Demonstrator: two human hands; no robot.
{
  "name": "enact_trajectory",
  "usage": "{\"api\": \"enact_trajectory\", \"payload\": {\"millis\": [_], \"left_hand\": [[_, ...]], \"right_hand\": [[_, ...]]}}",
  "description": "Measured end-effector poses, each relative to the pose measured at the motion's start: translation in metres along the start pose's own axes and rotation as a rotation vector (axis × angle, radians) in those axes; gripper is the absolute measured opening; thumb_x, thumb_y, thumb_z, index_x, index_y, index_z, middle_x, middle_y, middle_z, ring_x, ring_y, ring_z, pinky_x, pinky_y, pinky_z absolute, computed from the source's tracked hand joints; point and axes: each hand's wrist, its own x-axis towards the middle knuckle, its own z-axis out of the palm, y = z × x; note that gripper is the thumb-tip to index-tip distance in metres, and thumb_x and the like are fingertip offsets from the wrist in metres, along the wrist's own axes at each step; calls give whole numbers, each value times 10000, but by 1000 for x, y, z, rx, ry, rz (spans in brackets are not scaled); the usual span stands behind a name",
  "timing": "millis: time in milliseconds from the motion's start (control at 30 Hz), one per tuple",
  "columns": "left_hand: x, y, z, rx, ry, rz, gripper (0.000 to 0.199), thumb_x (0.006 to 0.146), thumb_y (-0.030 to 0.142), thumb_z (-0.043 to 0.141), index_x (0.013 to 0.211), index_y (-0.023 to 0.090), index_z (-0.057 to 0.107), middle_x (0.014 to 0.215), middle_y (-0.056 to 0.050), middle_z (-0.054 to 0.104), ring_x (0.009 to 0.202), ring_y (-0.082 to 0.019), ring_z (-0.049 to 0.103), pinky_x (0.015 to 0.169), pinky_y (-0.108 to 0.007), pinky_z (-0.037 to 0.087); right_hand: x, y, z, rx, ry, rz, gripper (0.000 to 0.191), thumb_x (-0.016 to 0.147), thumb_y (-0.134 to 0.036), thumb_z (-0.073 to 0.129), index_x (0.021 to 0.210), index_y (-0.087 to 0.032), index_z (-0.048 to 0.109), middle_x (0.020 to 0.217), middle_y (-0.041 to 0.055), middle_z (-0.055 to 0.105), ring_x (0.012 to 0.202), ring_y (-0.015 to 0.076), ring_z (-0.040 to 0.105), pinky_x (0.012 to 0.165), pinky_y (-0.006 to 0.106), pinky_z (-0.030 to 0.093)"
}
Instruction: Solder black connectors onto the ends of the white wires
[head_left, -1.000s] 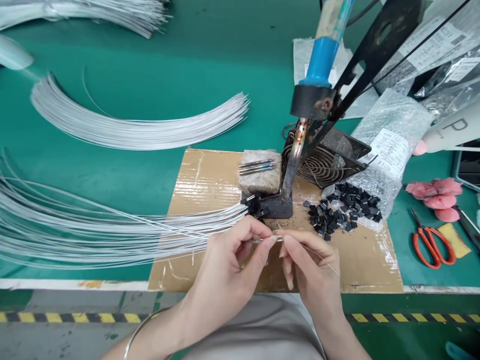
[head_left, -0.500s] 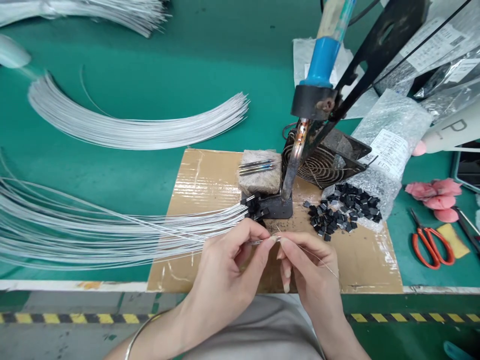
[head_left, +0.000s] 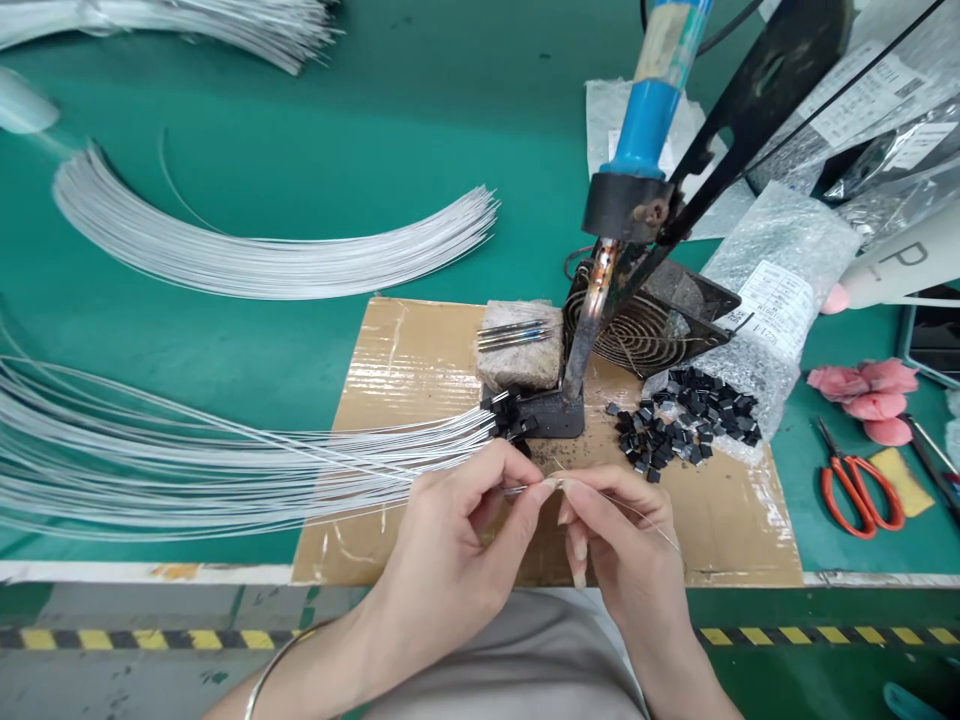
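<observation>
My left hand [head_left: 461,550] is closed in a pinch on a thin wire [head_left: 514,490], whose end lies between thumb and forefinger. My right hand [head_left: 637,545] pinches right beside it, the fingertips of both hands almost touching. A fine thread-like strand [head_left: 660,532] runs from the right fingertips back over that hand; whether it is solder or bare wire I cannot tell. Just beyond the hands stands a soldering iron [head_left: 649,125], clamped with its tip down at a black block [head_left: 551,415]. White wires [head_left: 420,445] with small black pieces [head_left: 508,412] on their ends lie to the left.
A cardboard sheet [head_left: 375,360] covers part of the green table. On it are a pad with metal pins [head_left: 517,370], a small fan [head_left: 645,320] and a heap of black pieces [head_left: 667,430]. Orange-handled scissors [head_left: 862,495] lie right; a wire bundle [head_left: 285,265] lies behind.
Both hands stay pinched together at nearly the same spot, with only a slight shift of the fingers. The view has moved very slightly.
</observation>
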Motion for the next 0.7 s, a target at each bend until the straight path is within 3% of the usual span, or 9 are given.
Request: {"api": "enact_trajectory", "payload": {"millis": [300, 467, 700], "left_hand": [[5, 2, -4, -97, -62, -61, 223, 1032, 269, 588, 830, 215, 668, 626, 43, 565, 541, -120, 430, 492, -253, 315], [2, -1, 0, -58, -7, -23, 198, 1040, 243, 593, 854, 221, 658, 599, 67, 531, 515, -110, 398, 475, -246, 305], [-1, -1, 8, 18, 98, 49, 184, 1024, 182, 591, 856, 217, 656, 647, 44, 616, 525, -106, 498, 494, -235, 383]], "right_hand": [[2, -5, -6, 33, -57, 121, 149, 785, -355, 939, 780, -217, 881, 599, -7, 724, 370, 66, 543, 332, 151, 508], [2, -2, -3, 69, -56, 109, 167, 774, -378, 950, 811, -225, 892, 605, -10, 722, 382, 51, 534, 350, 128, 521], [2, 1, 4, 76, -9, 67, 156, 773, -374, 947, 784, -231, 887, 597, -13, 708, 374, 54, 514, 352, 138, 538]]}}
